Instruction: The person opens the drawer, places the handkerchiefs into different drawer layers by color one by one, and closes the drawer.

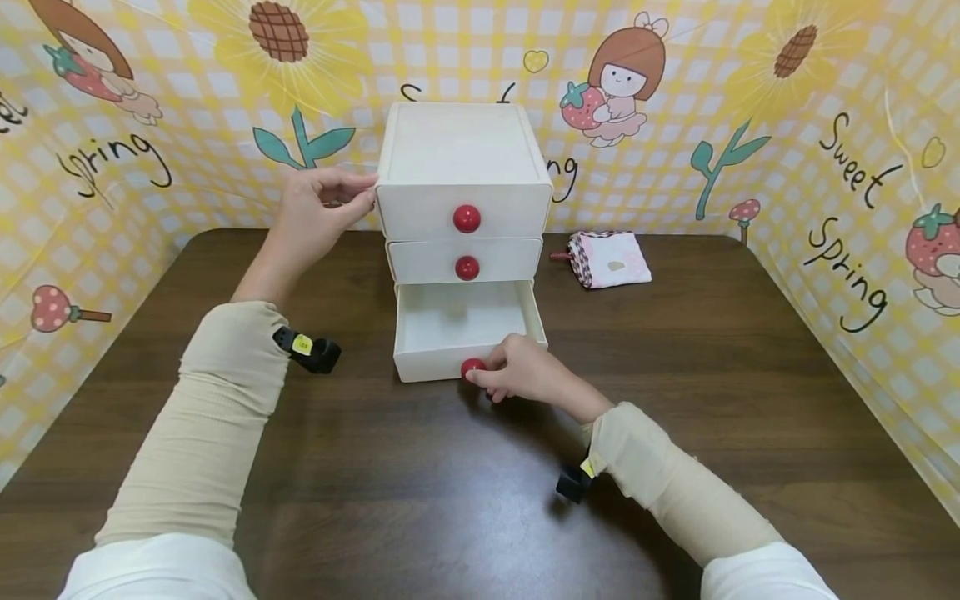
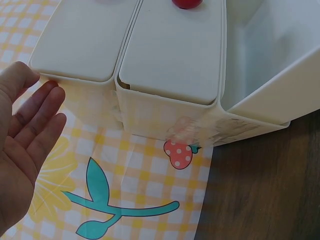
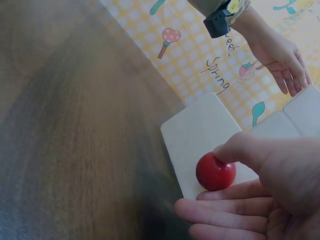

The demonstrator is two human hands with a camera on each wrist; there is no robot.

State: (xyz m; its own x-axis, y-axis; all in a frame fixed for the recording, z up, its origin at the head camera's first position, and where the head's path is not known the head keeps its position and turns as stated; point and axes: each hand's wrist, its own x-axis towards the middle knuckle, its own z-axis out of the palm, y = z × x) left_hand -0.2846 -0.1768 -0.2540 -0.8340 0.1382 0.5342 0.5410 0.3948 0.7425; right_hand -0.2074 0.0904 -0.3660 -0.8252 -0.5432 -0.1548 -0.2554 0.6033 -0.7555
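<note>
A white three-drawer cabinet (image 1: 465,146) stands at the back of the table, each drawer front bearing a round red knob. Its bottom drawer (image 1: 429,365) is pulled out, and the visible inside holds nothing. My right hand (image 1: 525,371) pinches that drawer's red knob (image 3: 216,171) between thumb and index finger; the other fingers extend below it. My left hand (image 1: 318,212) touches the cabinet's upper left front corner. In the left wrist view, its thumb lies by the front edge and its loosely bent fingers (image 2: 47,130) are beside the side wall. The upper two drawers are closed.
A folded cloth item (image 1: 611,260), white and pink with a checked edge, lies right of the cabinet. A printed yellow-checked sheet (image 1: 465,50) surrounds the brown wooden table (image 1: 360,500) at the back and sides. Clear tape (image 2: 200,130) runs along the cabinet's side.
</note>
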